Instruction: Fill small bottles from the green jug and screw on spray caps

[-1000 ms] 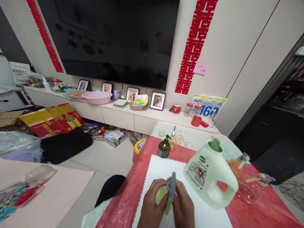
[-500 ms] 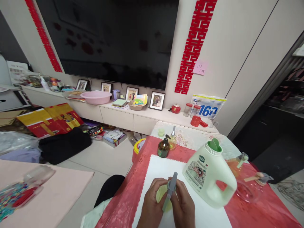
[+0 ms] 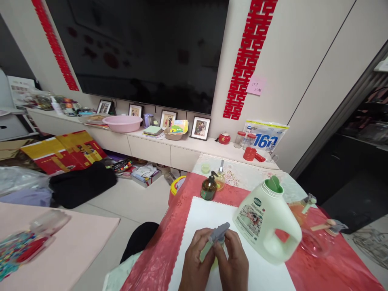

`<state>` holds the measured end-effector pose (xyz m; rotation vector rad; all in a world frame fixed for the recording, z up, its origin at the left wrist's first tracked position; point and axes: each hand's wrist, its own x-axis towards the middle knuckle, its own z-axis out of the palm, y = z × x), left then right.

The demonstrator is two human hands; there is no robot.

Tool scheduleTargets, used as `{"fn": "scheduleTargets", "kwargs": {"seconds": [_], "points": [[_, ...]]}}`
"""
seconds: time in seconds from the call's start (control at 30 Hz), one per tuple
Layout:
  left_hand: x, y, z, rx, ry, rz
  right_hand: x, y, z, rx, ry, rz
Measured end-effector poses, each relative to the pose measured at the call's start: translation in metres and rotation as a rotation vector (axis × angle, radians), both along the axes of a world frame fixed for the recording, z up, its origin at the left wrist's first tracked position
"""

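Note:
My left hand (image 3: 197,256) and my right hand (image 3: 233,256) are closed around a small spray bottle (image 3: 215,264) with pale yellow-green liquid, over the white mat. Its grey trigger spray head (image 3: 219,233) shows above my fingers, tilted with one end up to the right. My fingers and thumbs meet at the neck, just under the head; most of the bottle is hidden. Right of my hands stands a large pale green jug (image 3: 266,222) with a green scoop (image 3: 273,184) in its mouth. Beyond my hands is a brown pump bottle (image 3: 209,188).
A white mat (image 3: 200,210) lies on the red tablecloth (image 3: 157,258). Behind the pump bottle are another spray bottle (image 3: 220,180) and a small cup (image 3: 205,168). Two clear sprayer bottles, one orange (image 3: 298,212) and one pink (image 3: 318,242), are right of the jug.
The grey spray head has turned from nearly upright to a slant, its upper end now further right. My hands stay at the bottle's neck in nearly the same place.

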<state>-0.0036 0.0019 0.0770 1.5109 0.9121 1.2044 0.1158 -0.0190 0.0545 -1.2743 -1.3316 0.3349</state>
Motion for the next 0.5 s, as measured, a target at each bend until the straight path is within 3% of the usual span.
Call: {"fn": "scheduleTargets", "kwargs": {"seconds": [0.5], "points": [[-0.002,0.000,-0.004,0.048,0.017,-0.004,-0.011,-0.009,0.019,-0.038,0.131,0.074]]}}
